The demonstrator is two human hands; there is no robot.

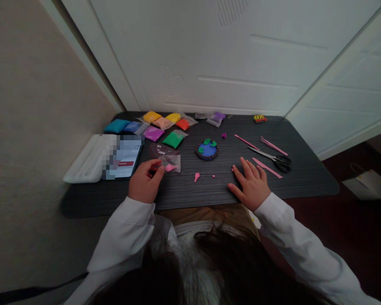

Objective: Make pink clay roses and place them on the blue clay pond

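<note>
My left hand (144, 183) rests on the dark table (305, 178), fingers curled and pinching the edge of a small clear bag of pink clay (170, 163). My right hand (250, 184) lies flat on the table with fingers spread, holding nothing. Between the hands lie a pink clay teardrop (196, 176) and a tiny pink clay ball (213, 176). Further back sits a round blue clay disc with green leaves and a dark rim (206, 149).
Several coloured clay bags (155, 127) lie in rows at the back left. A white tray (85, 160) and a phone (127, 159) sit at the left. Pink modelling tools (266, 167), tweezers (273, 145) and scissors (274, 158) lie at the right. White door panels stand behind.
</note>
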